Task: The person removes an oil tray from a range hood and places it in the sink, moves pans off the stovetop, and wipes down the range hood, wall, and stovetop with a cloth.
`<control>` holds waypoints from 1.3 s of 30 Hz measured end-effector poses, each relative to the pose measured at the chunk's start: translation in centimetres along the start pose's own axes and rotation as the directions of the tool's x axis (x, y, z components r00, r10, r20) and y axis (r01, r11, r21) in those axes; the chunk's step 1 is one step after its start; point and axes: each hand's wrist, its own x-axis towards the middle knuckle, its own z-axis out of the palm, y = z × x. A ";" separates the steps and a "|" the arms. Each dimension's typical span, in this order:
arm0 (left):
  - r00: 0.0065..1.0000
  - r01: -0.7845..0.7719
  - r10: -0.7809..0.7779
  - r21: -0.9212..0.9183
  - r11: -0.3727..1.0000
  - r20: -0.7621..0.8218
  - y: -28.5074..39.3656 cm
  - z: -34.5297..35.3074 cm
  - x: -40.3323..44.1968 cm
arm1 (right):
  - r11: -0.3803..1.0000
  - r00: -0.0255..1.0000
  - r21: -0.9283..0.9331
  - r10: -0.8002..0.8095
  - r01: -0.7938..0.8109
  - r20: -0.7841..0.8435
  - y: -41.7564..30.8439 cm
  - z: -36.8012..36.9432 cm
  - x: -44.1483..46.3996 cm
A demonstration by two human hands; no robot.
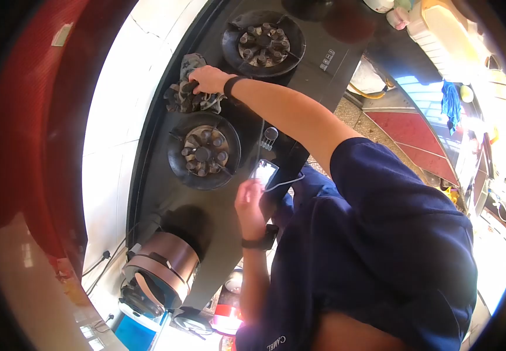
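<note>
A dark patterned cloth [186,96] lies crumpled on the black stovetop, between the two burners and close to the white wall. One hand, reaching across from the upper arm side, is my right hand [209,80]; its fingers are closed on the cloth. My left hand [249,199] is lower down, beside a phone with a lit screen [266,173] and a cable. Its fingers are curled and blurred, and whether they hold anything is unclear. A round burner [204,152] is left of my left hand.
The second burner [264,42] is at the top. A brown rice cooker [162,263] stands at the lower left. Black cords run along the white wall [109,117]. A blue cloth [451,105] hangs at the right, near a pale rack of items.
</note>
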 end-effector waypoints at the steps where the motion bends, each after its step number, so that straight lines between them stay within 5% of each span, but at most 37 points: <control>1: 0.997 -0.036 0.027 0.121 0.992 0.072 0.6 1.0 -0.6 | 0.999 0.999 -0.003 -0.036 0.036 -0.027 0.0 -0.4 -0.4; 9: 0.873 0.046 -0.052 0.024 0.999 0.484 0.8 4.1 -4.0 | 0.998 0.997 -0.025 0.052 -0.054 -0.051 0.0 -2.4 -7.5; 13: 0.758 0.090 -0.105 0.056 0.994 0.644 0.3 2.4 -5.4 | 0.967 0.997 -0.246 0.047 -0.061 -0.063 -0.4 -1.8 -12.8; 15: 0.737 0.090 -0.141 0.111 0.990 0.661 0.7 1.7 -6.0 | 0.965 0.996 -0.250 0.075 -0.083 -0.041 -1.5 -1.3 -15.7; 17: 0.785 0.092 -0.154 0.133 0.987 0.601 1.2 1.3 -6.1 | 0.930 0.989 -0.359 -0.120 0.080 -0.089 -2.4 0.0 -17.2; 21: 0.799 0.059 -0.114 0.113 0.992 0.590 1.4 1.4 -5.7 | 0.882 0.997 -0.472 -0.029 -0.009 -0.074 -2.3 0.3 -11.2; 27: 0.880 0.105 0.034 -0.263 0.959 0.474 3.6 8.3 -2.1 | 0.850 0.997 -0.522 0.066 -0.073 -0.033 -2.3 -1.9 -1.2; 29: 0.863 0.164 -0.011 -0.260 0.952 0.505 5.7 12.7 0.6 | 0.859 0.996 -0.510 0.078 -0.047 0.040 -1.1 -4.3 2.9; 31: 0.877 0.169 -0.025 -0.259 0.951 0.480 7.1 15.8 1.7 | 0.911 0.966 -0.326 0.216 -0.252 -0.145 2.8 -2.1 8.3; 32: 0.882 0.168 -0.030 -0.253 0.953 0.470 7.3 17.0 2.3 | 0.957 0.926 -0.024 0.274 -0.290 -0.260 5.5 -0.7 11.3; 33: 0.877 0.184 -0.012 -0.314 0.931 0.480 7.5 18.3 3.1 | 0.898 0.946 -0.300 0.298 -0.323 -0.126 4.4 -4.3 10.8; 39: 0.855 0.176 0.071 -0.416 0.892 0.514 9.2 24.7 6.5 | 0.844 0.884 -0.267 0.429 -0.466 -0.186 11.2 -13.4 13.4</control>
